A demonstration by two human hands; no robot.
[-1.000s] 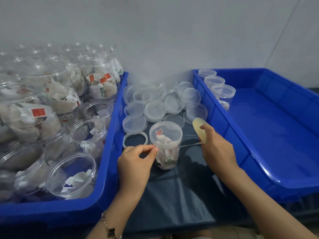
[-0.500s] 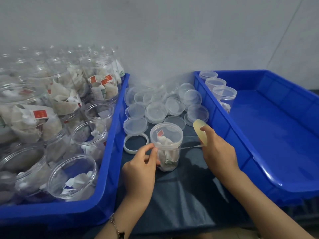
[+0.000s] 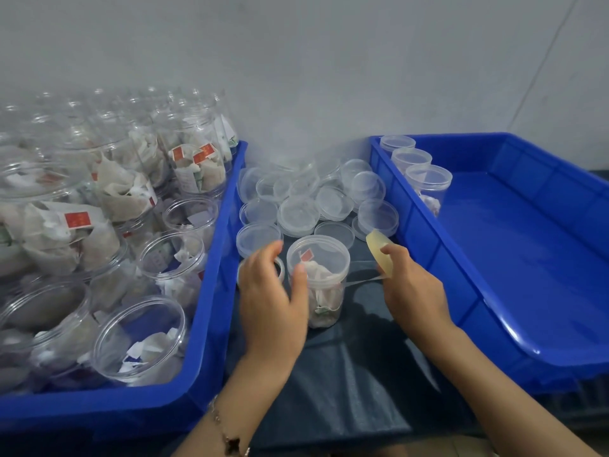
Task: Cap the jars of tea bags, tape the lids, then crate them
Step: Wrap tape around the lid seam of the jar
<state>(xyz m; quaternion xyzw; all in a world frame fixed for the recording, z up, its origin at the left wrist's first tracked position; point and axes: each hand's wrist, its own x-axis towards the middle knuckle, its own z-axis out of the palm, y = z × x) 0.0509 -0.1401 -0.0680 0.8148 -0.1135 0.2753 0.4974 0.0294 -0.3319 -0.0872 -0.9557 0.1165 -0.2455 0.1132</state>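
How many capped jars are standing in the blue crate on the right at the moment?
3, in a row along the right crate's left wall at the far corner: far jar, middle jar, near jar. None looks hidden.

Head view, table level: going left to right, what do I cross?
Left crate of open jars → left hand → capped jar → tape strand → tape roll in right hand → right crate.

My left hand (image 3: 272, 301) lets go of the tape end and moves down beside the jar (image 3: 318, 278). Its fingers (image 3: 270, 255) open up now, with only my thumb touching the jar's side.
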